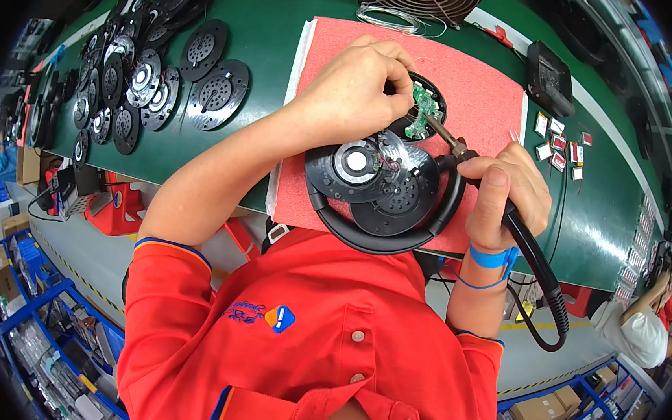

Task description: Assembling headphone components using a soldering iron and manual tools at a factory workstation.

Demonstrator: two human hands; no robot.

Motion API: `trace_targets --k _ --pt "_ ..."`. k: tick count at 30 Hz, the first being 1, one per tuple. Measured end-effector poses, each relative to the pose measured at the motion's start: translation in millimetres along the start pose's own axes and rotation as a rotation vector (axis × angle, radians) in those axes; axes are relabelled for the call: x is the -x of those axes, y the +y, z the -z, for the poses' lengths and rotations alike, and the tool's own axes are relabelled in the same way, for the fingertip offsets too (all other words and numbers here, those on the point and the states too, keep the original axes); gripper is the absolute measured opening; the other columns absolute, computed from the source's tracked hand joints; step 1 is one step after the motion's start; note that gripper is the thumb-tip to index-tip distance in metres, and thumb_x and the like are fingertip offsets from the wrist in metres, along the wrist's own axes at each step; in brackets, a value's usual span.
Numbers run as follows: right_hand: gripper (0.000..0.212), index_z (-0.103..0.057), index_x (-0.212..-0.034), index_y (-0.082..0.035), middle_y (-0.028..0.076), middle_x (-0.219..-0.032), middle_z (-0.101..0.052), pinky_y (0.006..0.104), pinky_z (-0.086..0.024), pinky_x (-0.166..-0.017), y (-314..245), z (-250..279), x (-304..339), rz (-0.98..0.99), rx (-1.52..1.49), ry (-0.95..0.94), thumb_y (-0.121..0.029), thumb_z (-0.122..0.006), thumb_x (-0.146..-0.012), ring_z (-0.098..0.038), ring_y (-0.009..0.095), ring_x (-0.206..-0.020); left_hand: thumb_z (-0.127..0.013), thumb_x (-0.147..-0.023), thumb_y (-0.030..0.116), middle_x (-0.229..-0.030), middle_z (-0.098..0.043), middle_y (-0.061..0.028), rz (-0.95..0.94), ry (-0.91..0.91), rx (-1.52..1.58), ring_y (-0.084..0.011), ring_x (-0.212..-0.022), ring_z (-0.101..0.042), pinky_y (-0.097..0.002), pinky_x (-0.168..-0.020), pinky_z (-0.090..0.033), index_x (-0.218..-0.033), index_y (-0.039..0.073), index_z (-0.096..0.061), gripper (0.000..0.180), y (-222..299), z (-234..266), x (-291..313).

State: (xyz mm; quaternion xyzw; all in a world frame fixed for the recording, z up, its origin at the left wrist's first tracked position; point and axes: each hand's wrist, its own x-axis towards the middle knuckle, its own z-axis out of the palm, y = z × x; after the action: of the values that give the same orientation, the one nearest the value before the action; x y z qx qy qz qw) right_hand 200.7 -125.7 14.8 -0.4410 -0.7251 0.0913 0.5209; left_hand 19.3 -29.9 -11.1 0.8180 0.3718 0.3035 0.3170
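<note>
Red short-sleeved polo shirt (302, 341), blue-orange sleeve trim, blue wristband (491, 259)

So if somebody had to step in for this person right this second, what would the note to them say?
Left hand: pinching the rim of the black ear cup on the red mat, steadying it.
Right hand: closed around the soldering iron, its tip at the green circuit board inside the cup.
Headband with the opened second cup and its round speaker plate lies nearer the body on the mat.
Done: both cups are open, board exposed.
Left: the joint under the tip looks in progress; cups not yet closed. Spare speaker plates wait on the green bench to the left.
</note>
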Motion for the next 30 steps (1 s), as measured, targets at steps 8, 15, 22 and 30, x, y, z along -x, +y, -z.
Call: trace_targets --k 8,15,22,30 --pt "0.023 -0.060 -0.063 0.001 0.007 -0.053 -0.056 0.0284 -0.032 -0.044 4.2 0.2 -0.7 0.042 -0.009 0.023 -0.008 -0.054 -0.083 -0.043 0.016 -0.045 -0.064 -0.070 0.010 -0.100 -0.064 -0.0108 0.069 -0.079 0.065 -0.0291 -0.100 -0.053 -0.0359 -0.088 -0.044 -0.075 0.001 -0.069 0.012 1.8 4.6 -1.2" --pt "0.027 -0.060 -0.062 0.005 0.009 -0.055 -0.057 0.0291 -0.030 -0.045 0.3 0.6 0.8 0.009 -0.008 0.001 -0.009 -0.052 -0.084 -0.042 0.016 -0.048 -0.064 -0.070 0.011 -0.100 -0.063 -0.0115 0.076 -0.100 0.078 -0.0294 -0.100 -0.053 -0.0362 -0.089 -0.043 -0.077 0.001 -0.070 0.013 1.9 6.2 -1.2" --pt "0.028 -0.059 -0.062 0.004 0.009 -0.055 -0.057 0.0287 -0.030 -0.045 0.3 -0.1 1.0 0.013 -0.008 -0.001 -0.010 -0.052 -0.085 -0.042 0.015 -0.047 -0.063 -0.071 0.010 -0.100 -0.063 -0.0121 0.061 -0.107 0.068 -0.0304 -0.100 -0.053 -0.0369 -0.089 -0.043 -0.076 0.001 -0.070 0.013 2.1 6.8 -1.5" --pt "0.028 -0.059 -0.061 0.004 0.008 -0.054 -0.056 0.0284 -0.029 -0.044 -1.0 -0.1 0.2 0.013 -0.011 -0.010 -0.010 -0.052 -0.084 -0.041 0.015 -0.047 -0.063 -0.070 0.010 -0.100 -0.063 -0.0127 0.045 -0.097 0.037 -0.0311 -0.100 -0.053 -0.0375 -0.088 -0.043 -0.075 0.000 -0.069 0.013 2.7 6.0 -0.9"
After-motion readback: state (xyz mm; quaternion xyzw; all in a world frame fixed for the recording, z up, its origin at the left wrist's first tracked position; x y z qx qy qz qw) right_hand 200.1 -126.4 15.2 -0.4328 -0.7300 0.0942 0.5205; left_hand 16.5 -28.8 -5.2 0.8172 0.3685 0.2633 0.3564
